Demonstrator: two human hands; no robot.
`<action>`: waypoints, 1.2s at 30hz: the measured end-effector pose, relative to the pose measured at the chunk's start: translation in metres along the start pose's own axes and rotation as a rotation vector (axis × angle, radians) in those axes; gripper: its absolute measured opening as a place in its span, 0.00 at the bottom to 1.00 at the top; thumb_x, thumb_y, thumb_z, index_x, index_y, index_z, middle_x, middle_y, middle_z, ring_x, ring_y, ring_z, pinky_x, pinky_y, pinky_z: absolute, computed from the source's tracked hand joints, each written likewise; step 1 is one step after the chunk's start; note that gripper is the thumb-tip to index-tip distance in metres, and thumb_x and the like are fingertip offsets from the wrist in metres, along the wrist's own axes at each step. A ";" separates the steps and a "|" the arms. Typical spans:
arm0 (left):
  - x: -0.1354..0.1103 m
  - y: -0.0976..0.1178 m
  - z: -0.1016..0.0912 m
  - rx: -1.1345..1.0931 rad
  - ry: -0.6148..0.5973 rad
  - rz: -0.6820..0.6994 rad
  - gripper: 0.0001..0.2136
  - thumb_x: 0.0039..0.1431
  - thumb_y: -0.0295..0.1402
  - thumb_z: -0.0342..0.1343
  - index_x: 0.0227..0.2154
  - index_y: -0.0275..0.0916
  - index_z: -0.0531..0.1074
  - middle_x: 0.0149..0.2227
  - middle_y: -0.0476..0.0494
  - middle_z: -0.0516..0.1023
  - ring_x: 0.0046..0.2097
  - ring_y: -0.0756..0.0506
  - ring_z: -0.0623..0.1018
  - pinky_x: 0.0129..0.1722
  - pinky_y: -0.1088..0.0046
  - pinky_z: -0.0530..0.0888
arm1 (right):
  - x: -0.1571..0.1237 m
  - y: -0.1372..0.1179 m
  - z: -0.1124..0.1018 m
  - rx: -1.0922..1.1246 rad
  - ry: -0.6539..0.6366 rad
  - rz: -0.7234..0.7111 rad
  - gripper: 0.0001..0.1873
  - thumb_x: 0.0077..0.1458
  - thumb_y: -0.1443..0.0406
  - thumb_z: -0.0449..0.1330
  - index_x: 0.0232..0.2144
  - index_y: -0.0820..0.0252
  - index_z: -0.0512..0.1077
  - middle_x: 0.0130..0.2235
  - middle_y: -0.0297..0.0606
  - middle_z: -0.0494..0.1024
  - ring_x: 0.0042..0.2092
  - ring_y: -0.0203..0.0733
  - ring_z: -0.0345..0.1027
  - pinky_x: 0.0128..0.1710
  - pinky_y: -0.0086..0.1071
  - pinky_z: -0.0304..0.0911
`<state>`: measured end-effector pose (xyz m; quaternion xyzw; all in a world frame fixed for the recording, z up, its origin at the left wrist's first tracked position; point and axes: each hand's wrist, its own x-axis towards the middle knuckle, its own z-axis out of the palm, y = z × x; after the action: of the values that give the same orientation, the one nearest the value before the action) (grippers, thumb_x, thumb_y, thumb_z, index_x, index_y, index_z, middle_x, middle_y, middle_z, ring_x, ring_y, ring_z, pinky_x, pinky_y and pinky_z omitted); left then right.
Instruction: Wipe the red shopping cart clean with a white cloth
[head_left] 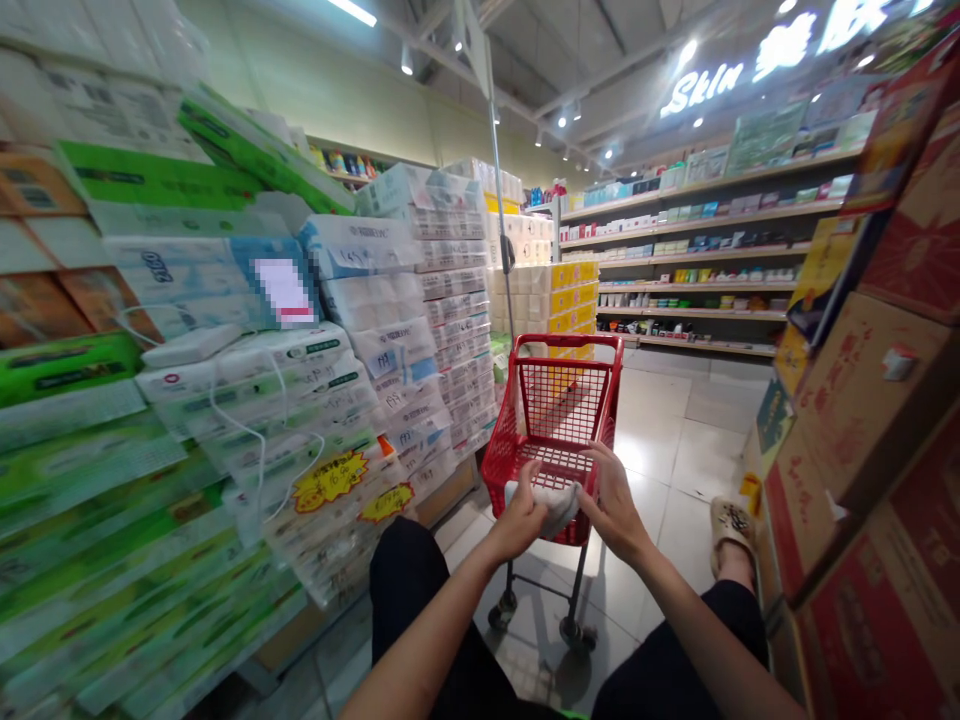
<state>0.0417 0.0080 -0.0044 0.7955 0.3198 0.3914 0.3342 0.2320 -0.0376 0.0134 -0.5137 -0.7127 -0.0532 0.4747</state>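
A small, crumpled white cloth is in front of me, over the near end of a red shopping cart. My left hand is closed on the cloth's left part, thumb on top. At its other end is my right hand, with the index finger stretched out and apart from the thumb. The right thumb is at the cloth's edge; whether it presses on it I cannot tell. Behind both hands, the cart's grid basket shows through. Its wheels stand on the floor between my legs.
Stacked tissue packs rise on the left, with a white cable hanging over them. Cardboard cartons line the right, beside a foot in a beige clog. Stocked shelves and pale floor tiles lie ahead.
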 end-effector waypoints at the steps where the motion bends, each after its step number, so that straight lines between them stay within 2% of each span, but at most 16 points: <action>1: 0.004 0.000 -0.006 -0.079 0.063 0.007 0.29 0.56 0.25 0.44 0.62 0.41 0.48 0.63 0.40 0.57 0.65 0.43 0.57 0.64 0.57 0.56 | 0.004 -0.008 0.001 -0.051 -0.037 -0.039 0.23 0.58 0.61 0.51 0.56 0.56 0.58 0.61 0.44 0.58 0.64 0.49 0.47 0.62 0.49 0.47; 3: 0.013 -0.001 -0.015 -0.173 0.195 0.029 0.22 0.62 0.28 0.40 0.60 0.42 0.52 0.61 0.41 0.61 0.63 0.45 0.61 0.63 0.59 0.59 | 0.008 -0.026 0.014 -0.150 -0.152 -0.143 0.19 0.60 0.60 0.50 0.53 0.55 0.62 0.60 0.43 0.62 0.62 0.48 0.52 0.61 0.47 0.48; 5: 0.019 -0.006 -0.018 -0.173 0.280 0.033 0.18 0.67 0.33 0.36 0.58 0.43 0.55 0.60 0.41 0.63 0.62 0.46 0.63 0.62 0.61 0.61 | 0.007 -0.039 0.037 -0.228 -0.251 -0.227 0.18 0.62 0.61 0.50 0.53 0.56 0.64 0.57 0.43 0.66 0.57 0.46 0.59 0.57 0.43 0.55; 8: 0.020 -0.017 -0.015 -0.011 0.283 -0.005 0.17 0.70 0.38 0.34 0.57 0.43 0.57 0.58 0.42 0.66 0.60 0.46 0.66 0.60 0.61 0.62 | -0.002 -0.043 0.069 -0.366 -0.284 -0.276 0.18 0.61 0.65 0.52 0.53 0.60 0.65 0.51 0.46 0.72 0.47 0.47 0.65 0.48 0.41 0.61; 10: 0.016 -0.023 -0.012 0.153 0.231 -0.015 0.18 0.70 0.40 0.35 0.57 0.45 0.57 0.56 0.43 0.68 0.58 0.45 0.68 0.60 0.60 0.62 | -0.008 -0.034 0.077 -0.441 -0.277 -0.286 0.16 0.61 0.67 0.51 0.51 0.61 0.67 0.47 0.46 0.74 0.43 0.46 0.66 0.44 0.41 0.61; 12: 0.013 -0.026 -0.009 0.290 0.184 -0.009 0.18 0.70 0.42 0.35 0.58 0.45 0.57 0.54 0.45 0.71 0.56 0.45 0.69 0.58 0.60 0.62 | -0.012 -0.021 0.070 -0.451 -0.282 -0.296 0.16 0.62 0.68 0.50 0.51 0.60 0.67 0.43 0.44 0.75 0.41 0.45 0.67 0.43 0.40 0.61; 15: 0.011 -0.027 -0.008 0.445 0.138 0.011 0.18 0.70 0.42 0.34 0.55 0.45 0.61 0.51 0.45 0.73 0.51 0.45 0.72 0.54 0.62 0.64 | -0.015 0.002 0.044 -0.385 -0.308 -0.322 0.20 0.64 0.64 0.49 0.58 0.54 0.62 0.44 0.40 0.75 0.43 0.43 0.67 0.45 0.38 0.62; 18: 0.012 -0.026 -0.008 0.631 0.035 0.053 0.20 0.70 0.42 0.34 0.40 0.42 0.71 0.40 0.45 0.76 0.44 0.45 0.73 0.48 0.64 0.64 | -0.016 0.024 0.017 -0.343 -0.315 -0.329 0.20 0.65 0.60 0.48 0.57 0.50 0.63 0.49 0.38 0.74 0.55 0.44 0.62 0.55 0.41 0.57; 20: 0.013 -0.026 -0.009 0.724 -0.029 0.084 0.21 0.70 0.41 0.36 0.31 0.41 0.72 0.34 0.46 0.74 0.39 0.45 0.72 0.44 0.65 0.63 | -0.016 0.037 0.006 -0.339 -0.317 -0.307 0.18 0.65 0.58 0.47 0.53 0.50 0.67 0.54 0.36 0.72 0.62 0.46 0.54 0.61 0.46 0.49; 21: 0.013 -0.026 -0.009 0.750 -0.047 0.101 0.21 0.69 0.41 0.37 0.29 0.40 0.72 0.33 0.46 0.74 0.38 0.46 0.71 0.43 0.66 0.63 | -0.015 0.044 0.003 -0.335 -0.326 -0.290 0.18 0.65 0.57 0.46 0.52 0.50 0.68 0.55 0.34 0.71 0.64 0.46 0.50 0.63 0.47 0.45; 24: 0.012 -0.025 -0.010 0.773 -0.068 0.149 0.18 0.69 0.39 0.39 0.30 0.41 0.71 0.33 0.47 0.72 0.37 0.47 0.70 0.40 0.68 0.61 | -0.007 0.062 0.003 -0.300 -0.370 -0.209 0.20 0.66 0.56 0.42 0.50 0.49 0.70 0.58 0.31 0.67 0.66 0.44 0.45 0.65 0.47 0.40; 31: 0.005 -0.023 -0.011 0.772 -0.041 0.162 0.17 0.69 0.38 0.40 0.28 0.40 0.70 0.32 0.47 0.71 0.36 0.47 0.69 0.39 0.69 0.60 | 0.041 0.104 0.020 -0.239 -0.332 -0.007 0.23 0.65 0.57 0.40 0.45 0.54 0.73 0.58 0.34 0.67 0.66 0.45 0.44 0.63 0.48 0.47; 33: 0.004 -0.023 -0.012 0.779 -0.023 0.150 0.17 0.68 0.38 0.41 0.28 0.40 0.70 0.32 0.47 0.71 0.36 0.47 0.69 0.39 0.69 0.60 | 0.043 0.102 0.026 -0.233 -0.300 0.017 0.23 0.65 0.58 0.40 0.42 0.54 0.74 0.56 0.35 0.68 0.66 0.46 0.44 0.63 0.49 0.47; 36: 0.005 -0.026 -0.014 0.816 0.013 0.120 0.16 0.68 0.36 0.41 0.27 0.39 0.70 0.33 0.47 0.72 0.36 0.47 0.69 0.40 0.68 0.60 | 0.026 0.078 0.037 -0.259 -0.240 0.003 0.20 0.64 0.58 0.42 0.39 0.54 0.74 0.55 0.37 0.69 0.67 0.46 0.39 0.63 0.50 0.46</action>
<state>0.0263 0.0305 -0.0157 0.8774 0.4041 0.2563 -0.0339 0.2696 0.0372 -0.0195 -0.5741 -0.7509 -0.0821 0.3161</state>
